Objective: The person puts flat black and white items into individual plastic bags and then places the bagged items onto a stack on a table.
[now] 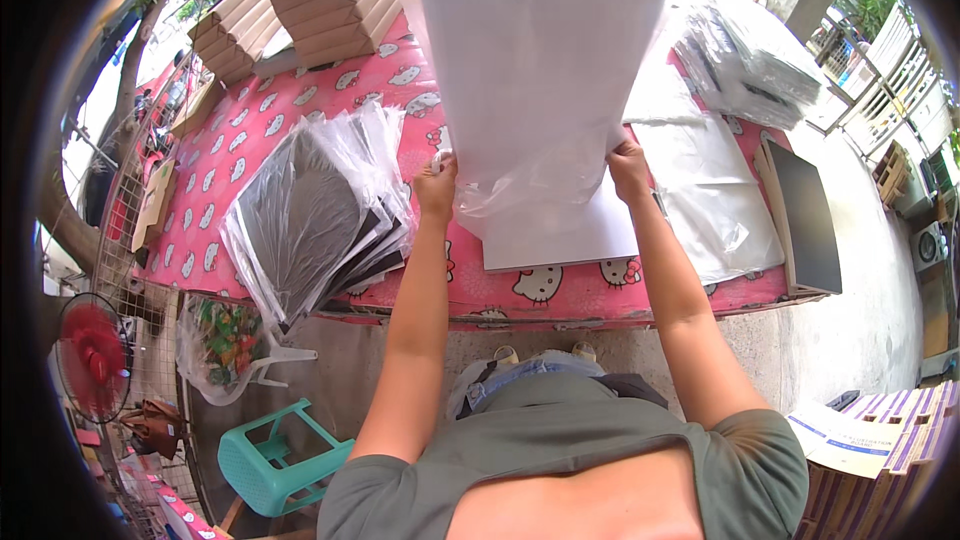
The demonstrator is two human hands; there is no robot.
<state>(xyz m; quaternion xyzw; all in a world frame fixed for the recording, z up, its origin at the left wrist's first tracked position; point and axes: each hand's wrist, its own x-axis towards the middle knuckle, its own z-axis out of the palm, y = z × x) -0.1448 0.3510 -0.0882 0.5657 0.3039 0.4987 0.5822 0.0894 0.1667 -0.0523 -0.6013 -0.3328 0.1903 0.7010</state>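
Observation:
A large white board [545, 60] stands tilted up before me, its upper part leaning away over the table. A clear plastic sleeve [530, 182] surrounds it, with the loose lower rim crumpled. My left hand [436, 185] is closed on the sleeve's left edge. On the opposite side, my right hand [628, 170] pinches the right edge. Below the sleeve's mouth a flat white surface [560, 237] lies on the pink cloth; I cannot tell whether it is the same board or another. To the left are fanned dark boards [300, 190] in clear plastic.
Pink cat-print cloth covers the table [250, 130]. Empty plastic sleeves [710, 200] lie at right, beside a dark panel [803, 215] on edge. Wrapped boards [750, 60] and brown stacks [325, 0] stand farther back. A green stool [270, 465] and red fan [95, 358] are lower left.

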